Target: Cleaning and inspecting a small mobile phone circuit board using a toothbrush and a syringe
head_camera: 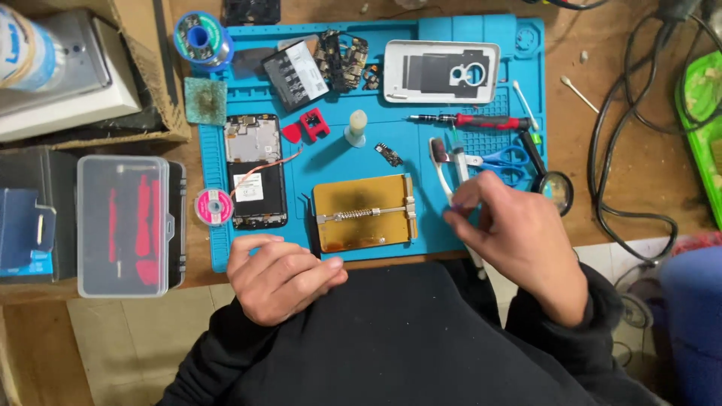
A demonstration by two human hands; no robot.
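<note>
Right hand [519,240]: grip pinched shut, fingertips [456,210] meeting on something small or on the near end of the white tweezers [444,171]; which of the two cannot be told. The tweezers lie on the blue repair mat [338,162], long axis running away from the grip toward the far edge, the far end just beside a syringe [456,143].

Left hand [280,274]: loosely curled, holding nothing, resting at the near edge of the mat against the person's dark sleeve and lap.

Gold circuit-board holder [363,213]: between the two hands, just left of the right grip and just beyond the left one; long axis crosswise, spring clamp along its middle.

Opened smartphone [256,171]: beyond the left hand, long axis pointing away, a thin wire trailing from it.

Beyond the right grip: red-handled screwdriver [470,120], blue scissors [505,159], magnifier [557,188].

Far side: white back cover [441,71], solder spool [201,36].

Left, on the counter [639,113]: clear tool case [124,224].

The right hand is nearer the tweezers.
</note>
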